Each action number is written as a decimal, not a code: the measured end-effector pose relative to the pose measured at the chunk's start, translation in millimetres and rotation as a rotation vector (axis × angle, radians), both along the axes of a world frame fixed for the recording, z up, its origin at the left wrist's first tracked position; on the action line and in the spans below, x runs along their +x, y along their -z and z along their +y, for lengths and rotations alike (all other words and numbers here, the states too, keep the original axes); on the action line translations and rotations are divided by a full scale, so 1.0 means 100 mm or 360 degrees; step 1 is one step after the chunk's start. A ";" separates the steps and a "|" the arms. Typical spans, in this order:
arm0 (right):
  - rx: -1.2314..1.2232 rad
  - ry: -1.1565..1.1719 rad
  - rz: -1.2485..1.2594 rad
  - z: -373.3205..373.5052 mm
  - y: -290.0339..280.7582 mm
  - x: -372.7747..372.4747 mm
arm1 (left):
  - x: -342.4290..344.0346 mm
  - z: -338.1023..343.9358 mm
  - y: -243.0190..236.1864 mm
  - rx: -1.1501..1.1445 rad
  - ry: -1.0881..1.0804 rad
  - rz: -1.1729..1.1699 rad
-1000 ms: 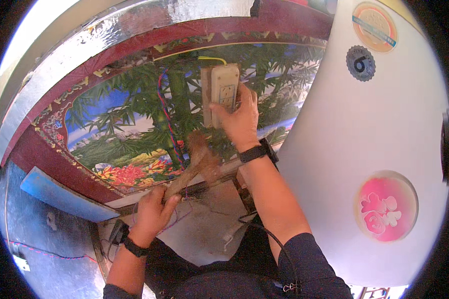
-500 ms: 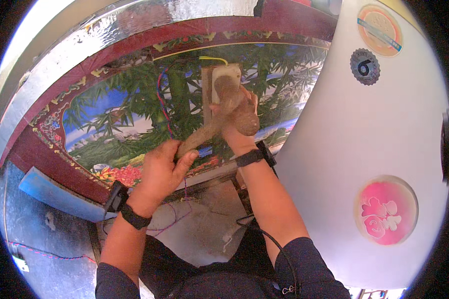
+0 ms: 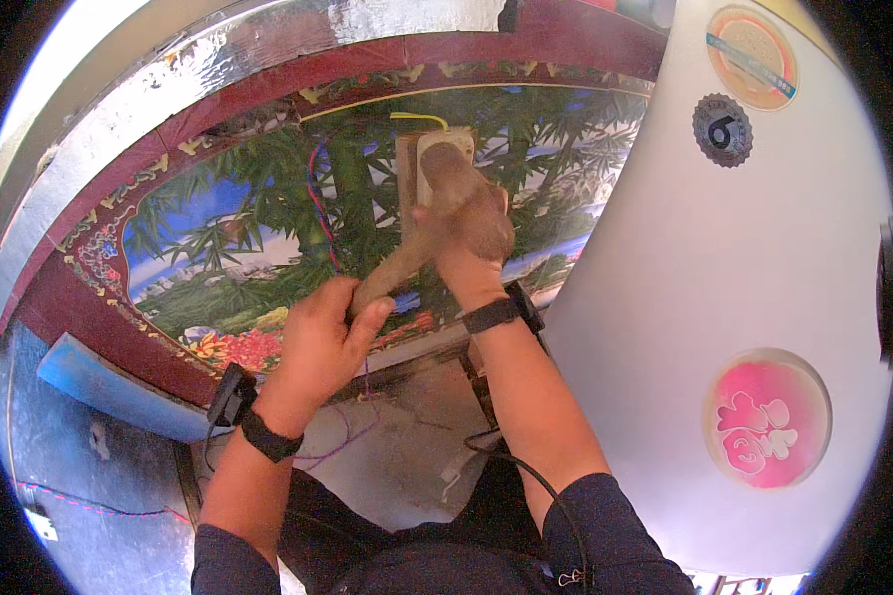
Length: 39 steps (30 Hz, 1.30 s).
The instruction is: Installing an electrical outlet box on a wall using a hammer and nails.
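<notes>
My left hand is closed around the handle of a dusty brown mallet-shaped tool. The tool slants up to the right, and its round-ended head lies across my right hand and the lower part of a white box. That box stands against a wooden strip, and a yellow wire runs to its top. My right thumb shows left of the box's lower end and the fingers on its right, seemingly gripping it. The tool's head hides most of those fingers.
Behind lies a panel with a bamboo landscape in a dark red frame. A big white rounded surface with stickers rises at the right. A red-blue twisted wire hangs down the panel. A blue curved piece lies at the left.
The tool's head has shifted slightly to the left and now covers more of my right fingers. My left hand keeps its grip on the handle. The view has moved a little.
</notes>
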State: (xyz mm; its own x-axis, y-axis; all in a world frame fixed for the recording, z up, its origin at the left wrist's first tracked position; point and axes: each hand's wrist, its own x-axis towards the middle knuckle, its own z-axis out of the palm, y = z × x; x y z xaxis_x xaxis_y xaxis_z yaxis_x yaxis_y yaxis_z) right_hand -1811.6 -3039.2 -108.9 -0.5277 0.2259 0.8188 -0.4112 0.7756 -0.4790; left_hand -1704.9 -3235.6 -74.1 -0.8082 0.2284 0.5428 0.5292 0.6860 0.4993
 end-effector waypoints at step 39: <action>-0.0161 -0.0096 -0.0135 0.03 -0.08 0.09 | 0.04 0.42 -0.18 -0.0131 0.0033 -0.0067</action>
